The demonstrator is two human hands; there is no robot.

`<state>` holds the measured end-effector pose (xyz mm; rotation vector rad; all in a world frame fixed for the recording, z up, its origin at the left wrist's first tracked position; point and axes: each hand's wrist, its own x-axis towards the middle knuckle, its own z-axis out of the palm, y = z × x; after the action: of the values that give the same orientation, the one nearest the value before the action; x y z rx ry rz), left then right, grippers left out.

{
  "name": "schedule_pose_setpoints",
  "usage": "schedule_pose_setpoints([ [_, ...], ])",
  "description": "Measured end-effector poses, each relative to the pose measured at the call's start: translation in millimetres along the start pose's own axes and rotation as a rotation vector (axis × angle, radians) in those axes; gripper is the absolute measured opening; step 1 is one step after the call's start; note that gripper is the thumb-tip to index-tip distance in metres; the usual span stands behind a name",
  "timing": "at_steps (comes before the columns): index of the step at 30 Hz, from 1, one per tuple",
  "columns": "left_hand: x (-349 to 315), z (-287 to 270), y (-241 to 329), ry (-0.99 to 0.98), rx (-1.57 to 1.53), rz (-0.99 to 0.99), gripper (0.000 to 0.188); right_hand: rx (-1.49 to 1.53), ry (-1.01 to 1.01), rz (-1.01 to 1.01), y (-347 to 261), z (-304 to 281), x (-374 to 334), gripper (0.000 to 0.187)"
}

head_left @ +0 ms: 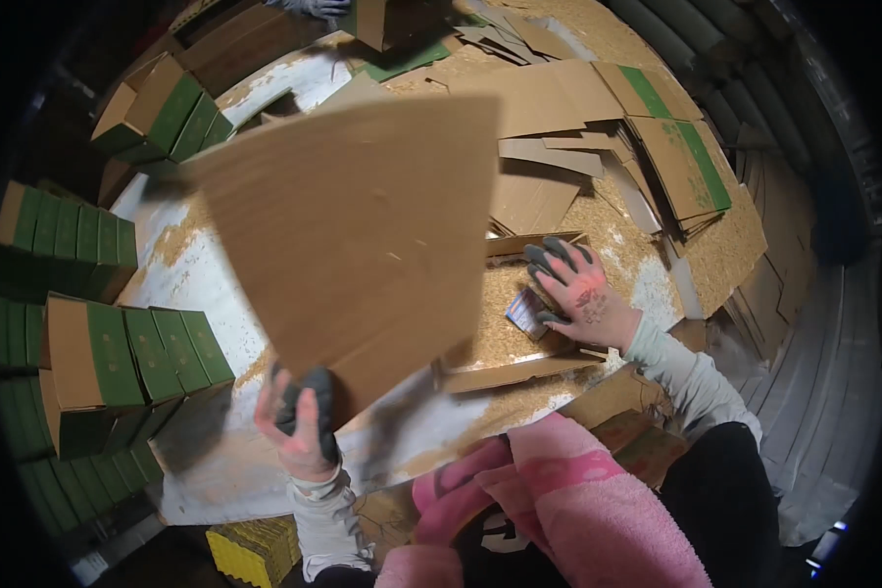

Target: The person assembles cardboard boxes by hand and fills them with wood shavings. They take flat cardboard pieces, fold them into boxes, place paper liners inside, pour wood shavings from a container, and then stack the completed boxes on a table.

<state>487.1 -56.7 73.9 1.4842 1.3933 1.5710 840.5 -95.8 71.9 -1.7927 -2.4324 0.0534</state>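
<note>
My left hand (302, 423), in a pink work glove with dark fingertips, grips the lower edge of a large brown cardboard sheet (363, 245). The sheet is raised and tilted over the table, slightly blurred, and hides what lies behind it. My right hand (583, 294), gloved alike, is spread above a shallow cardboard frame (519, 372) on the table. Its fingers reach the far wall, and the thumb is close to a small blue-and-white printed packet (526, 312). Brown granular material shows inside the frame; whether it has a bottom I cannot tell.
Green-and-brown cartons (127, 358) stand in rows along the left. Flat cardboard pieces (559, 98) and a green-striped stack (676, 167) lie at the far right. Another person's gloved hand (318, 8) shows at the top. A yellow ridged block (253, 551) is below the table edge.
</note>
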Motion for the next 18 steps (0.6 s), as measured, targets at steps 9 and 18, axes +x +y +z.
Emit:
schedule_pose_setpoints([
  [9,-34.5,147.6,6.7,-1.293,0.709,1.175,0.035,0.379,0.422,0.476,49.5,30.3,-117.4,0.044],
  [18,4.1,121.2,-9.2,-1.481,-0.318,-0.343,0.042,1.775,0.226,0.776,80.9,124.8,-140.5,0.045],
])
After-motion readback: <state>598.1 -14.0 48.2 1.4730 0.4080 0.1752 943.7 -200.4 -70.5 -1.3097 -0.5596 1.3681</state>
